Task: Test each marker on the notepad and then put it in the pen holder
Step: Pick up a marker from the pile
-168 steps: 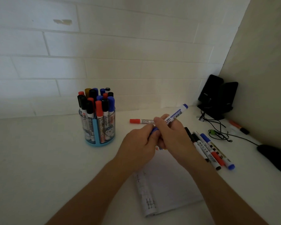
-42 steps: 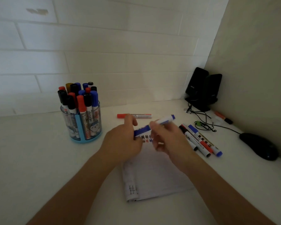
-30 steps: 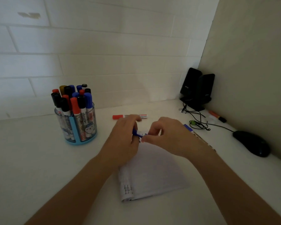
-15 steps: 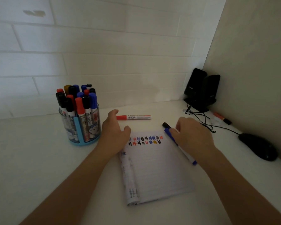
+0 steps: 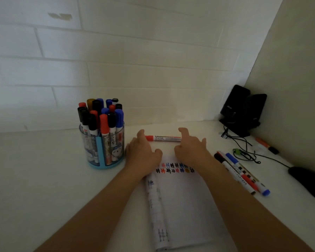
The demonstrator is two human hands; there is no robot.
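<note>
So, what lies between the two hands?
A red-capped marker lies flat on the desk between the left hand and the right hand, in the head view.

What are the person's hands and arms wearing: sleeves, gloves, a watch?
Nothing worn shows. The left hand and right hand are bare: no gloves or rings. The left forearm and right forearm are uncovered to the frame's edge: no sleeve, watch or band. Dim light could hide small details.

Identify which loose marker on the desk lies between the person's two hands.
The red-capped marker, lying crosswise beyond the notepad, between the left hand and right hand. The other loose markers lie off to the right.
</note>
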